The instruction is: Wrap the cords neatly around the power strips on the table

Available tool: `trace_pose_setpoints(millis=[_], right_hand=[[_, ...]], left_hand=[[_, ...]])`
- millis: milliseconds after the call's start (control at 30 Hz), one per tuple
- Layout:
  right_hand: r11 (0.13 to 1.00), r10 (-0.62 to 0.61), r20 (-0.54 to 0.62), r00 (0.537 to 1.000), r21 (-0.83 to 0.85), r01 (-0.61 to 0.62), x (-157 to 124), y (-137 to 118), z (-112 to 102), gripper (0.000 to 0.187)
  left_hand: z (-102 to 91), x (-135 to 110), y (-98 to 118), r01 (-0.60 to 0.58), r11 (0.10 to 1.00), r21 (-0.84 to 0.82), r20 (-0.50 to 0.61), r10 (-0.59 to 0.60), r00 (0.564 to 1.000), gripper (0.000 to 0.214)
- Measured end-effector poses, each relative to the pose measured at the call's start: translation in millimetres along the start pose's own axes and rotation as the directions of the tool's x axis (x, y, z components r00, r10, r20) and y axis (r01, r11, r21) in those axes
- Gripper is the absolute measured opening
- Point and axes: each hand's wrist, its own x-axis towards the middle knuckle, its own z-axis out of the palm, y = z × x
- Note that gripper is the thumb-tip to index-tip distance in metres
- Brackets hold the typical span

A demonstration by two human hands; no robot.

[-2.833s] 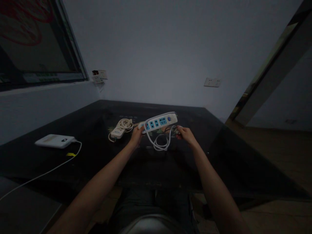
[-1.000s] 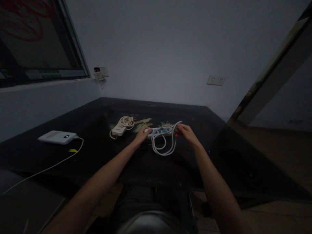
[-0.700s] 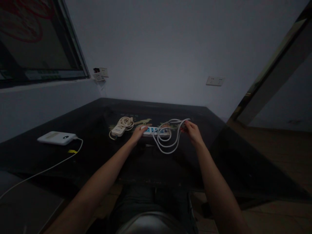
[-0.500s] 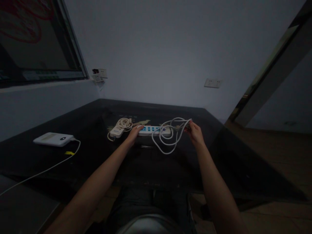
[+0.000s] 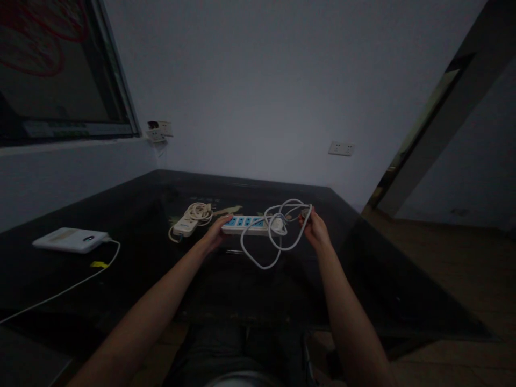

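Observation:
A white power strip with blue socket faces is held in front of me over the dark table. My left hand is closed around its left end, thumb on top. Loose loops of its white cord hang in front of the strip's right part and partly cover it. My right hand pinches the cord loops at the right, and a small dark or greyish piece, perhaps the plug, shows at its fingertips. Left of my left hand lies a second, smaller power strip with its cord coiled beside it.
A white power bank-like box with a cable lies on the left of the black table, near a yellow scrap. Wall sockets are behind the table. A window is at the left.
The camera view has shifted a little. The power strip appears slightly tilted up toward me, and the cord loops have spread and shifted in front of it. Both hands keep their grip.

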Motion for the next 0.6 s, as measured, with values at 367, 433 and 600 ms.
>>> trace_pose_setpoints(millis=[367, 433, 600], right_hand=[[0.969, 0.2, 0.168, 0.965, -0.179, -0.169, -18, 15, 22, 0.041], [0.965, 0.199, 0.174, 0.965, -0.206, -0.162, -19, 14, 23, 0.042], [0.949, 0.196, 0.194, 0.961, -0.284, -0.136, -24, 18, 28, 0.041]], left_hand=[[19.4, -8, -10, 0.026, 0.987, -0.158, -0.063, -0.036, 0.997, 0.019], [20.0, -9, -10, 0.025, 0.987, -0.158, -0.086, -0.039, 0.996, 0.02], [26.9, -15, -11, 0.021, 0.992, -0.121, -0.086, -0.032, 0.996, 0.024]])
